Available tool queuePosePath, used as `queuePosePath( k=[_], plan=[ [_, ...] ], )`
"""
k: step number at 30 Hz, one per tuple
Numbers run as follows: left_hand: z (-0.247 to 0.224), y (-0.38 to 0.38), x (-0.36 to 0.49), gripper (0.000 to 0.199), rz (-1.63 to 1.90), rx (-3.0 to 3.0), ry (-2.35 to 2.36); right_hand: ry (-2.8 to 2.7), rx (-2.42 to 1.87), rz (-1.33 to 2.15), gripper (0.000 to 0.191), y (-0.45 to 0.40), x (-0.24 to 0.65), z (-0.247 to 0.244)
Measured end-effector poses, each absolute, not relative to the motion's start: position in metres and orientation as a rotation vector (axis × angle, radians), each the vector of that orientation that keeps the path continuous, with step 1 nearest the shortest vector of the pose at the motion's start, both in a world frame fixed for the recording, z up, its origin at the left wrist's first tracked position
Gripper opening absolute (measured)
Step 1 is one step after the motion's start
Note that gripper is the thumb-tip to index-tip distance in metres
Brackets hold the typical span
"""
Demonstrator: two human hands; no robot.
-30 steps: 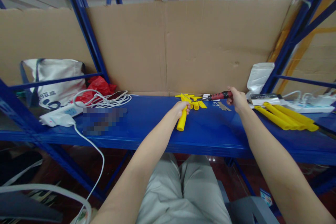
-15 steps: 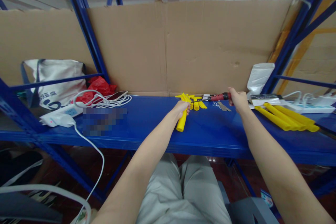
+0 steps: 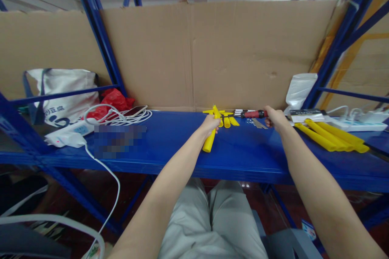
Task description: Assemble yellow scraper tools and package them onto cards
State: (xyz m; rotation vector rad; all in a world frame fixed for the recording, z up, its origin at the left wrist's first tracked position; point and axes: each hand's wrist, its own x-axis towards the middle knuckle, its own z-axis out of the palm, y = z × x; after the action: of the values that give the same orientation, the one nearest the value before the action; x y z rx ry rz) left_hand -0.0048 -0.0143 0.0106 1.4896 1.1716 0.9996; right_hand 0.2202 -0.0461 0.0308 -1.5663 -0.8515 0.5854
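Holds the tube (image 3: pixel 208 143) in the curled left hand (image 3: pixel 210 124), over the table (image 3: pixel 173 133), lengthwise away from the body, and grips the red tool (image 3: pixel 257 114) in the right hand (image 3: pixel 275 117), aimed leftward, crosswise to the tube's far half.

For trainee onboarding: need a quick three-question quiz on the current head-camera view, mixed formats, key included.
1. Multiple choice: what does the right hand hold?
a) a white cable
b) a red-and-black tool
c) a red plastic bag

2. True or false: the left hand lies flat and holds nothing.

3. Fill in: the bundle of long yellow pieces lies to the ____ of the right hand, from the person's own side.

Key:
1. b
2. False; it grips a yellow piece.
3. right
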Motion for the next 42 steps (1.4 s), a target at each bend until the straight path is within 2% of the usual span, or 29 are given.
queuePosePath(
  k=[9, 21, 29, 35, 38, 42],
  plan=[
    [0.009, -0.011, -0.005, 0.015, 0.986, 1.416, 1.172, -0.786, -1.452, 0.641, 0.018, -0.044, 0.217, 0.031],
    [0.007, -0.009, -0.007, 0.016, 0.995, 1.275, 1.120, -0.919, -1.440, 0.500, 0.023, -0.043, 0.214, 0.029],
    [0.008, -0.011, -0.006, 0.013, 0.982, 1.283, 1.139, -1.338, -1.699, 0.782, 0.033, -0.048, 0.207, 0.025],
    [0.006, -0.010, -0.004, 0.014, 0.964, 1.371, 1.117, -1.571, -1.713, 0.958, 0.044, -0.038, 0.208, 0.009],
    [0.006, -0.011, -0.002, 0.026, 0.923, 1.423, 1.088, -1.581, -1.718, 0.972, 0.044, -0.036, 0.202, 0.005],
    [0.007, -0.014, 0.000, 0.062, 0.951, 1.445, 0.981, -1.622, -1.718, 0.913, 0.032, -0.037, 0.200, 0.008]
  ],
)
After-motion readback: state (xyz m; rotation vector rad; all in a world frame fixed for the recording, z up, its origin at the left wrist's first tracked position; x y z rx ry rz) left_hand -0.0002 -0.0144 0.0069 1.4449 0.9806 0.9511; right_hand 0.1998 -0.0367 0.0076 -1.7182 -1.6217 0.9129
